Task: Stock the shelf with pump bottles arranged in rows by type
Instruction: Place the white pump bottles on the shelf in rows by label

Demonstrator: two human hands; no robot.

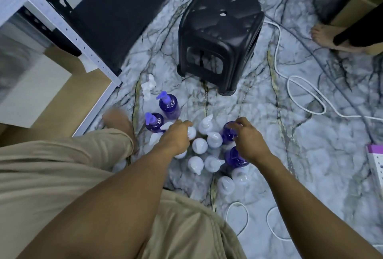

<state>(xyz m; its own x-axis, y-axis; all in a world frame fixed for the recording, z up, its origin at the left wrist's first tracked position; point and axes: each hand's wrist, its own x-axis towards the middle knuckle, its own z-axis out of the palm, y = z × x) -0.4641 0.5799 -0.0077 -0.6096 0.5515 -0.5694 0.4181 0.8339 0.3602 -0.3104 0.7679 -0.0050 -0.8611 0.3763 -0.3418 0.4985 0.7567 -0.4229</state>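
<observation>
A: The bottles (199, 144)?
B: Clustered on the floor (290, 155), near side of the stool (219, 30).
A: Hands?
B: Apart: the left hand (178, 134) curls over a white bottle (191, 132), the right hand (246, 140) grips a purple bottle (228, 134).

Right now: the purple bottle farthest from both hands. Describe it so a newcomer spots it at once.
Start at the black stool. Just off its near-left foot, beside crumpled white paper, stands a purple pump bottle. Unlike its purple neighbour, it stands nearest the stool, at the cluster's far edge.
</observation>
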